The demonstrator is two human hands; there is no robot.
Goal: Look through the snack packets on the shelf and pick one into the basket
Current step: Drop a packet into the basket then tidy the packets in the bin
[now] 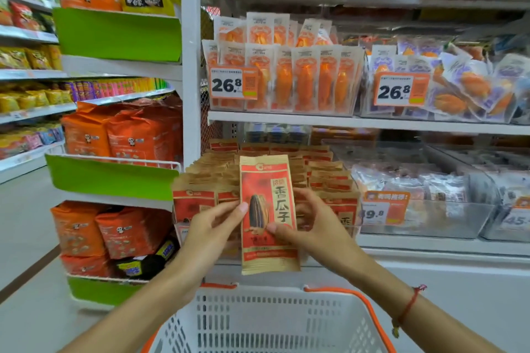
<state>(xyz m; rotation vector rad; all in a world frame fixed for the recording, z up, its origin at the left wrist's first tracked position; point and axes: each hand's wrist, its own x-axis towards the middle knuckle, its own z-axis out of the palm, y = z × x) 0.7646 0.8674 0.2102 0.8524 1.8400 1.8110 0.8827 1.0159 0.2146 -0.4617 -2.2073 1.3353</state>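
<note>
A tall red and tan sunflower seed packet point(268, 195) is held upright in front of the lower shelf. My left hand point(213, 226) pinches its left edge and my right hand point(308, 221) grips its right side, thumb on the front. Behind it, several identical packets point(324, 178) stand in rows in a clear bin. The white basket point(266, 321) with orange handles hangs right below the packet, and shows nothing inside.
Orange snack packs point(289, 77) and purple-printed packs point(459, 86) fill the shelf above, with 26.8 price tags. Clear bins of silvery packets point(424, 189) sit to the right. An end rack point(114, 178) with green-fronted shelves of orange bags stands at left.
</note>
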